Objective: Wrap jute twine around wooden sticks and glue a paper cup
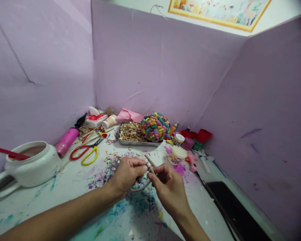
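My left hand (127, 174) and my right hand (167, 185) meet over the middle of the paint-stained table (72, 187). Both pinch a thin wooden stick (149, 161) with a small pale piece at the fingertips. Under the hands lies a small round dish (140, 186), mostly hidden. Behind them stands a ball covered in multicoloured shells (155, 127) next to a metal tray of plain shells (130, 132).
A white pot (32, 164) with a red stick stands at the left. Red and yellow scissors (86, 152), a pink bottle (66, 140), a paper cup (177, 155), a pink glue gun (192, 162), small paint jars (188, 140) and a dark phone (234, 211) lie around. Purple walls enclose the table.
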Demonstrator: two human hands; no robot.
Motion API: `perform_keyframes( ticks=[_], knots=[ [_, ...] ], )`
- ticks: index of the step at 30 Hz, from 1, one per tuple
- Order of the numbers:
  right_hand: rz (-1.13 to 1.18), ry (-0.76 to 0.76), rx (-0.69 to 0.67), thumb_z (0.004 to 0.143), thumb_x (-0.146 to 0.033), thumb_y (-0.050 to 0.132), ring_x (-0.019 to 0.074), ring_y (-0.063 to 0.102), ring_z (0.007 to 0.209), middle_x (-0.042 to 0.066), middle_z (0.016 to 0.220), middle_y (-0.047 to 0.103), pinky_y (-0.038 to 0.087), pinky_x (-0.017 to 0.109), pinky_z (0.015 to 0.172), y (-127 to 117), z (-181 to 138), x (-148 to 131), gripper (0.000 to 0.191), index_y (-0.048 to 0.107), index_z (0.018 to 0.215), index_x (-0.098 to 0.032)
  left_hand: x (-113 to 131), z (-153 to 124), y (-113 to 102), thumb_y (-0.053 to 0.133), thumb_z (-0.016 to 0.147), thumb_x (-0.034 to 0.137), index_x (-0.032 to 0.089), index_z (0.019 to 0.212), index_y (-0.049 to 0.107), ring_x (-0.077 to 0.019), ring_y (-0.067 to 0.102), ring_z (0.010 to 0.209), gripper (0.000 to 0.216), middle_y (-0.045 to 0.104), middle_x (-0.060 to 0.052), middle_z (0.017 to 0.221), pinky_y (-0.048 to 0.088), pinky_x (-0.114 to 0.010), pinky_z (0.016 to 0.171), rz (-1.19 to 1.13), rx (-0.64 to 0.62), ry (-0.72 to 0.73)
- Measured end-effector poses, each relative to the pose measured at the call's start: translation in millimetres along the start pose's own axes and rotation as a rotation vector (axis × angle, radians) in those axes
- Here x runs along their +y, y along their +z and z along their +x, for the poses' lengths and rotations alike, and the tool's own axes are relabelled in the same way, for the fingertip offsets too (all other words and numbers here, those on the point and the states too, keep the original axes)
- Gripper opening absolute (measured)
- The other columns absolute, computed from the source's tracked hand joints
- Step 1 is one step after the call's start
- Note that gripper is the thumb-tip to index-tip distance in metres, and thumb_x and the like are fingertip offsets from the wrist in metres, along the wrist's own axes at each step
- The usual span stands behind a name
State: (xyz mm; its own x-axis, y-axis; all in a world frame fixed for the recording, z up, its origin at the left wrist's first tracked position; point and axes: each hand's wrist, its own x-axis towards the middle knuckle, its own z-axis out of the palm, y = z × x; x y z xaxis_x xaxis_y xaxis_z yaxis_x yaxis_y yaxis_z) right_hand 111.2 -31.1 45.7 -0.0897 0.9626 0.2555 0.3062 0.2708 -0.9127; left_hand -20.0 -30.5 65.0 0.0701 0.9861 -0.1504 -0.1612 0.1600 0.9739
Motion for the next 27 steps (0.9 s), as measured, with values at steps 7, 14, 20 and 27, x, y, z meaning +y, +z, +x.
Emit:
perform_keyframes(
  ticks=[7,14,20,27],
  knots=[
    [0.196,0.205,-0.022,0.065,-0.028,0.065,0.01,0.048,0.038,-0.003,0.044,0.054,0.034,0.019,0.034,-1,4,-4,0.017,0.054,0.061,-0.015,-2,5,-4,0.06,0.061,0.024,0.012,0.088,0.056,-0.0018,0.021,0.028,0.03,0.041,0.011,0.039,0.011,-0.017,0.032,-0.063,-0.112,-0.022],
    [0.284,0.242,-0.026,0.064,-0.031,0.066,0.0079,0.047,0.034,-0.001,0.045,0.056,0.034,0.016,0.03,3,5,-1,0.022,0.055,0.061,-0.013,1,8,-5,0.059,0.059,0.022,0.009,0.086,0.056,-0.0019,0.02,0.029,0.03,0.039,0.011,0.035,0.011,-0.018,0.034,-0.026,-0.097,-0.045],
    [0.517,0.311,-0.122,0.06,-0.044,0.068,0.0051,0.041,0.03,-0.004,0.042,0.052,0.033,0.014,0.026,6,2,-1,0.034,0.054,0.059,-0.013,2,5,-8,0.061,0.059,0.027,0.009,0.078,0.061,-0.0042,0.034,0.035,0.026,0.051,0.004,0.045,0.017,-0.019,0.038,-0.035,-0.187,-0.022],
    [0.593,0.339,-0.225,0.063,-0.047,0.065,0.002,0.031,0.025,-0.006,0.034,0.044,0.024,0.012,0.024,7,0,-6,0.038,0.051,0.053,-0.014,6,4,-11,0.061,0.061,0.032,0.011,0.064,0.057,-0.0017,0.02,0.031,0.022,0.04,0.008,0.038,0.008,-0.022,0.035,-0.014,-0.245,-0.003]
  ],
)
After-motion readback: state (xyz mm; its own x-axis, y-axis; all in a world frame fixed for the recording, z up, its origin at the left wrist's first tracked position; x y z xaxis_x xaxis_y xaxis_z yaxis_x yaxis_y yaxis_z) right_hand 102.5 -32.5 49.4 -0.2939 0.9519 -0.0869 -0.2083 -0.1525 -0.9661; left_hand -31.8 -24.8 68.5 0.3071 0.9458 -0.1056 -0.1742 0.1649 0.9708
